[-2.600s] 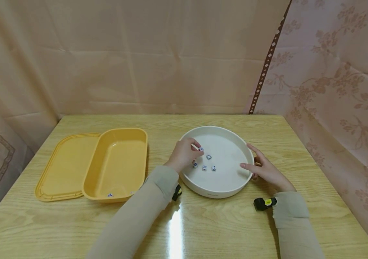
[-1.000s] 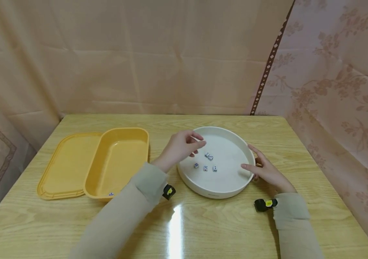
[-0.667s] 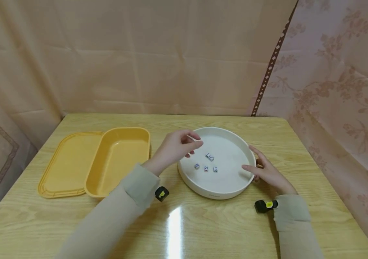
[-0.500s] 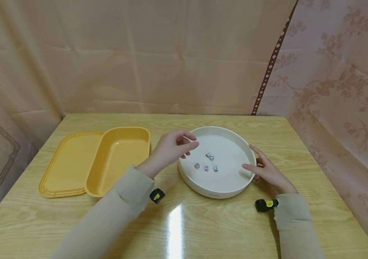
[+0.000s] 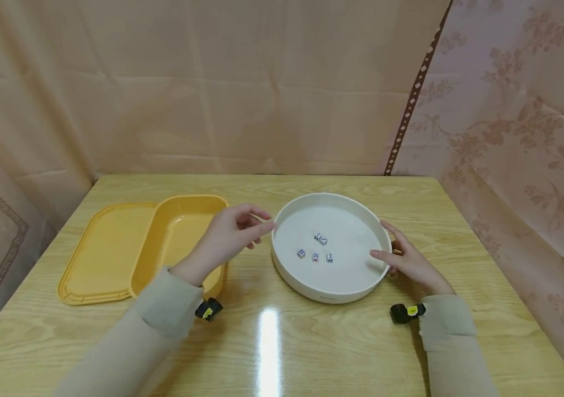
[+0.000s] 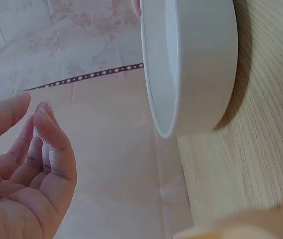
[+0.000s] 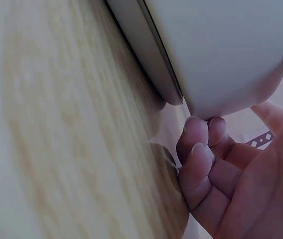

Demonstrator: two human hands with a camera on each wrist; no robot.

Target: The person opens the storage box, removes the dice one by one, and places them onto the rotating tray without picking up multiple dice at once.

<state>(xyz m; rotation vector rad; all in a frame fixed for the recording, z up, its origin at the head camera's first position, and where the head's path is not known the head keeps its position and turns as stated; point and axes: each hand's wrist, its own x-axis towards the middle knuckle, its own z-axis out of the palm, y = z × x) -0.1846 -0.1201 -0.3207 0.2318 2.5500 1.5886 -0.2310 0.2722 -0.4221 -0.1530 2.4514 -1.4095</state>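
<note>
Several white dice with blue pips lie in a round white tray (image 5: 346, 220). Two of them, a touching pair of dice (image 5: 320, 239), sit behind a loose row with a middle die (image 5: 315, 257). My left hand (image 5: 227, 234) hovers between the tray and a yellow box (image 5: 180, 229), fingertips near the tray's left rim. In the left wrist view that hand (image 6: 32, 174) holds nothing, thumb apart from the bent fingers. My right hand (image 5: 413, 264) holds the tray's right side, thumb over the rim; the right wrist view shows curled fingers (image 7: 195, 167) under the wall's lower edge.
A flat yellow lid (image 5: 105, 253) lies on the wooden table (image 5: 322, 353), partly under the box's left side. My left sleeve (image 5: 128, 342) covers the box's near end. Curtains (image 5: 262, 82) hang behind the table. A black wrist camera (image 5: 406, 313) sits by the right cuff.
My left hand pinched a die earlier; it let go beside another die in the tray, then drew back left over the rim towards the yellow box. The right hand has kept its hold.
</note>
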